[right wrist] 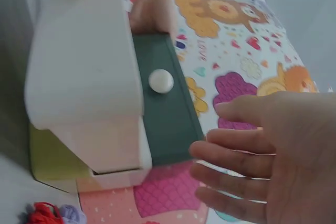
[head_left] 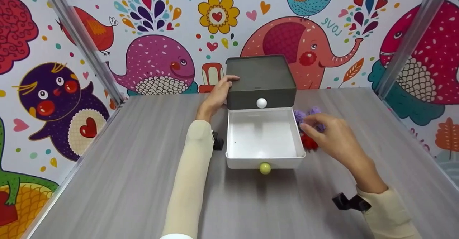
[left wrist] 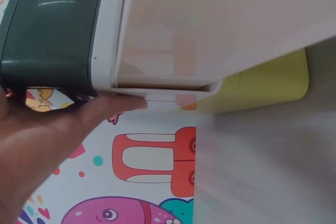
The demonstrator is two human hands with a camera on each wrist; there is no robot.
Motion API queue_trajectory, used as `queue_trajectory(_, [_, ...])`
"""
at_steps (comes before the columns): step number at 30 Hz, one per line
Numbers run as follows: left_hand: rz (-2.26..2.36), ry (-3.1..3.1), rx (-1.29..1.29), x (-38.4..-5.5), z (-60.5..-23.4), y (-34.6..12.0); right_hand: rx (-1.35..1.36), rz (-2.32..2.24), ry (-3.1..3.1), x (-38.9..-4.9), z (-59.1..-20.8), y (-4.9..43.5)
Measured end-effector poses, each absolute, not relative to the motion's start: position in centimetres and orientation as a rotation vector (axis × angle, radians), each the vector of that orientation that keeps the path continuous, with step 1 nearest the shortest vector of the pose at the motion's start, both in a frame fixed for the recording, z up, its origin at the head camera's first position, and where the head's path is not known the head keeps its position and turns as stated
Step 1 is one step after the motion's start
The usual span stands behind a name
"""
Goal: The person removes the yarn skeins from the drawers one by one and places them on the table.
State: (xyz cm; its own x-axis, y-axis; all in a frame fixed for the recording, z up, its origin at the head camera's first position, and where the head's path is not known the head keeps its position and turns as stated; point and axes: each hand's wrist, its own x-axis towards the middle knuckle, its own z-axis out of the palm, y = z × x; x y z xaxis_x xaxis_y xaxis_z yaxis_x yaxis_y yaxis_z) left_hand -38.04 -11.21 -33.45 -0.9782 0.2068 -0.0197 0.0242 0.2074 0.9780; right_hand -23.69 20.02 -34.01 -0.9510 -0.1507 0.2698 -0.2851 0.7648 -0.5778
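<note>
A small drawer box (head_left: 260, 74) stands near the back wall, with a dark green upper drawer (right wrist: 165, 114) bearing a white knob (head_left: 261, 103). Below it, a white drawer (head_left: 263, 135) is pulled out toward me, nothing inside, a yellow-green knob (head_left: 265, 168) on its front. My left hand (head_left: 217, 97) holds the box's left side, fingertips over the top edge; in the left wrist view the thumb (left wrist: 118, 103) lies along the side. My right hand (head_left: 331, 135) hovers right of the open drawer, fingers extended and holding nothing in the right wrist view.
Purple (head_left: 315, 114) and red (head_left: 309, 142) yarn-like bundles lie on the table to the drawer's right, partly behind my right hand. The box's yellow-green lowest section (left wrist: 268, 82) shows beneath the drawer. A cartoon-printed wall (head_left: 161, 60) rises behind the grey table (head_left: 143, 160).
</note>
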Motion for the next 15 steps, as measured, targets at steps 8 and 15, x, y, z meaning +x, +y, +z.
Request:
queue_trajectory(8, [1.873,2.325,0.234,-38.2,-33.4,-11.2,0.309,1.275,-2.645,-22.4,-35.0,17.6])
queue_trajectory(15, [1.878,2.327,0.21,-38.0,-33.4,-11.3,0.35,1.519,-2.667,-21.0,-35.7,16.5])
